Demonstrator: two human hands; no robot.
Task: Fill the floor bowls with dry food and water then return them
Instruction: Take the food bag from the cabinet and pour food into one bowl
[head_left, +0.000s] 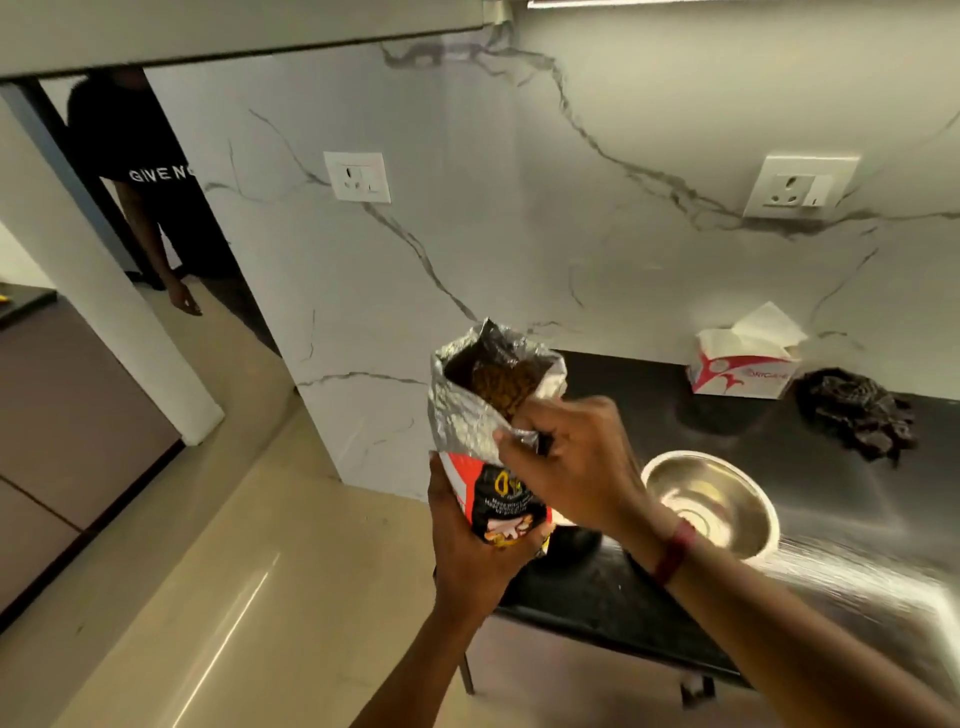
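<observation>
The left hand (467, 540) gripped the base of the food bag (488, 415), held upright with its mouth open, while the right hand (566, 462) pinched the foil rim. The empty steel bowl (711, 499) sat on the worktop (810, 561), lower right of the bag and nearer the right hand, so pouring would likely mean tipping rightward.

"GIVENC" on black shirt (156, 174), tissue box (743, 366) and food bag (498, 499) print unreadable

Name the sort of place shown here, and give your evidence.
Probably a home kitchen: a dark counter against a marble-look wall with sockets, a steel bowl, and a tissue box.
</observation>
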